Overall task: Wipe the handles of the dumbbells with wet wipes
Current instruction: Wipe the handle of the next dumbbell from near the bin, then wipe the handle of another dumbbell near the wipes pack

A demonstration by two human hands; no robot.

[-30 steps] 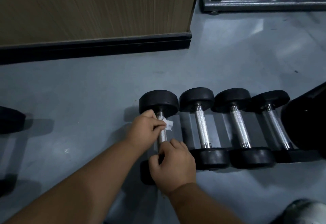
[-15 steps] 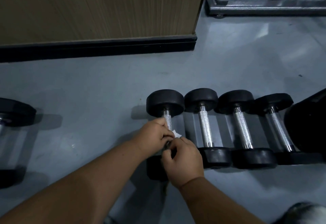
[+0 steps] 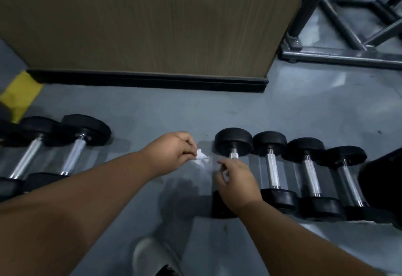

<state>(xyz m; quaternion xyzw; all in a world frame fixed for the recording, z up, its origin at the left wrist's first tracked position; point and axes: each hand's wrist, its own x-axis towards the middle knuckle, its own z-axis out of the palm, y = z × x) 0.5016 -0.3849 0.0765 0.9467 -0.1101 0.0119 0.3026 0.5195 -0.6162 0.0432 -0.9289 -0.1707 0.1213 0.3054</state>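
The left hand pinches a crumpled wipe above the floor, left of the dumbbell. The right hand, loosely curled, hovers over its handle, apparently holding nothing. The wipe is soft and light; the knurled steel handle looks grippy, best wrapped mid-bar.

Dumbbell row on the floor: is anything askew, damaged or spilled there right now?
Nothing stands out. The four dumbbells lie side by side, parallel, on the floor. The left hand holds the wet wipe clear of the handles; no spill shows.
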